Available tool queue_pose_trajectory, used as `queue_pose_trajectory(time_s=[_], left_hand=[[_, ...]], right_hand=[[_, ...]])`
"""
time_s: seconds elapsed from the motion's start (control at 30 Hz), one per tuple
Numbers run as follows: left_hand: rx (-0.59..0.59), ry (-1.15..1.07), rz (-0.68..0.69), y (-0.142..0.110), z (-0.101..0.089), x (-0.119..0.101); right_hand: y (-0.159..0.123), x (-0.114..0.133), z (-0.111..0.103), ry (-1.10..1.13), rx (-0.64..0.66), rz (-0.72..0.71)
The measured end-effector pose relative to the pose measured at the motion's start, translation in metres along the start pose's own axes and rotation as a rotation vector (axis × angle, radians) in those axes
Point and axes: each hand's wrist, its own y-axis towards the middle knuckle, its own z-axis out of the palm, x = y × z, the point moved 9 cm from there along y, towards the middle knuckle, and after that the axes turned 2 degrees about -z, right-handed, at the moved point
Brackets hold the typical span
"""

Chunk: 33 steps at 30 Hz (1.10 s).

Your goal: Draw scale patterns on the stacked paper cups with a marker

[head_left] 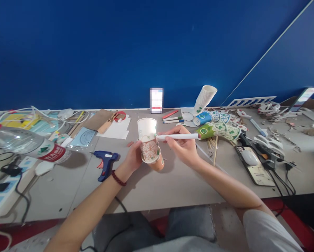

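My left hand is closed around a joined piece of paper cups, patterned in orange-red scallops, with a white cup mouth at the top and an orange cup at the bottom. In my right hand is a white marker pen with a red end, held almost level. Its tip points left and reaches the side of the cups; whether it touches them I cannot tell. My left fingers are partly hidden behind the cups.
A blue glue gun lies left of my hands, near a large water bottle. Behind are several markers, a phone and a stack of white cups. Green patterned cups and another phone with a mouse lie right.
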Motion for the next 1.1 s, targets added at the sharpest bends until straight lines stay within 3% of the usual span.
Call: queue_pose_trajectory(time_s=[0.2,0.33,1.1], left_hand=[[0.028,-0.039,-0.032,0.000,-0.001,0.006],[-0.026,-0.053,-0.050,0.000,-0.007,0.007],[-0.024,-0.017,-0.047,0.003,-0.016,0.011]], right_hand=[[-0.001,-0.001,0.000,-0.151,0.001,0.035],[-0.001,0.003,0.001,-0.206,0.018,0.028],[-0.002,0.003,0.005,-0.252,0.050,0.056]])
